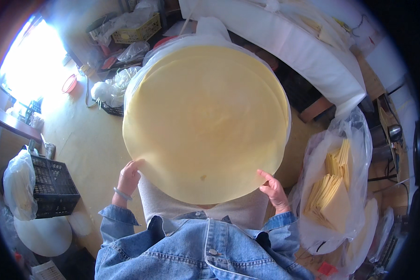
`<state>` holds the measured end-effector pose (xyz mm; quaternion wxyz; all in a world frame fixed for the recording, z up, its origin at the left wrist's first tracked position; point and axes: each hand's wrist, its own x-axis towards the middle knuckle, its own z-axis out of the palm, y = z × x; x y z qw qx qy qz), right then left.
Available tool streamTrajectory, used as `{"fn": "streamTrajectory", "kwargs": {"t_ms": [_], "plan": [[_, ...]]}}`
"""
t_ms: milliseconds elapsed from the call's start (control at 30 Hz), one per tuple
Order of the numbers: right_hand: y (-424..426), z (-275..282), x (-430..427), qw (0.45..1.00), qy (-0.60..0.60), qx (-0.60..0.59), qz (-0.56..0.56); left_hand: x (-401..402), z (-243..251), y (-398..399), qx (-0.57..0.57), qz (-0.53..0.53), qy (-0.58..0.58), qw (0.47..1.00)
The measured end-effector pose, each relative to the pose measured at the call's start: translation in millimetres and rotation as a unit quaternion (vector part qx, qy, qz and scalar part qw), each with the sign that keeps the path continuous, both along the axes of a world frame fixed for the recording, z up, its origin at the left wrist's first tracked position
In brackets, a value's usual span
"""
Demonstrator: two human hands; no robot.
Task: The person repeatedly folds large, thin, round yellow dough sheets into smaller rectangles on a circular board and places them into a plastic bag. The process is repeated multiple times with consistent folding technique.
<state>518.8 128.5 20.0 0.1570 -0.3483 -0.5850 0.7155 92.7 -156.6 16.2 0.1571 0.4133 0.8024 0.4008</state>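
A large, round, thin pale-yellow sheet [206, 119] lies before me on a stack of similar sheets, with clear plastic film around the stack's far edge. A small brown spot shows near its close edge. My left hand [128, 175] pinches the sheet's rim at the lower left, its fingertips on the edge; a bangle is on that wrist. At the lower right my right hand [273, 189] has the rim between thumb and index finger. The near part of the sheet reaches over my lap. What supports the stack is hidden beneath it.
A plastic bag [357, 140] of folded yellow sheets [330, 203] stands at the right. Behind it runs a long white-covered surface [301, 52]. Black plastic crates [54, 185] sit at the left. A yellow crate [136, 33] and a bagged bundle [113, 87] are at the back left.
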Motion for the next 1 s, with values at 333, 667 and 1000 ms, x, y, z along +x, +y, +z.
{"fn": "streamTrajectory", "kwargs": {"t_ms": [333,667,1000], "plan": [[41,80,-1,0.974,-0.137,0.157,-0.088,-14,146,67,-0.040,-0.049,0.177,0.982],[231,86,-69,0.852,-0.284,0.435,-0.068,-185,113,352,-0.069,-0.198,0.181,0.961],[343,-71,-137,0.828,-0.368,0.405,-0.123,-212,-72,491,-0.115,-0.038,0.232,0.965]]}}
